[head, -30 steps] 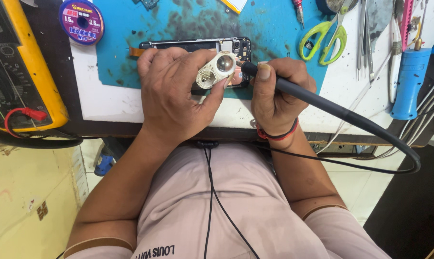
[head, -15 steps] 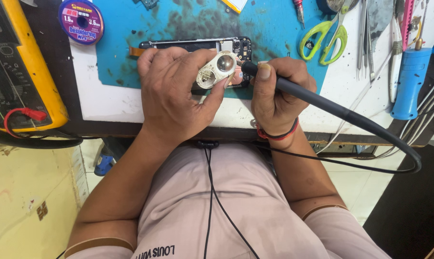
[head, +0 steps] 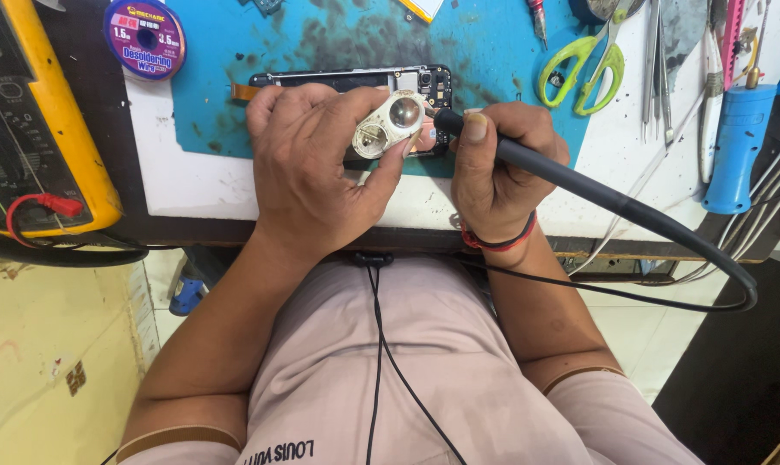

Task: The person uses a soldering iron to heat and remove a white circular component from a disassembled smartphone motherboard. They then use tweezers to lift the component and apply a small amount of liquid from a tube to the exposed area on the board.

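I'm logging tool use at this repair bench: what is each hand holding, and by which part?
The left hand pinches a small silver double-lens loupe by its end. The right hand grips a black corded soldering iron near its tip end.

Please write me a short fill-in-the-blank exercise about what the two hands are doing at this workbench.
1. The right hand grips a black ____ with a trailing cord.
2. The left hand holds a small metal part over an opened ____.
3. The work lies on a ____ mat.
4. The scissors have ____ handles.

Missing words: soldering iron; phone; blue; green
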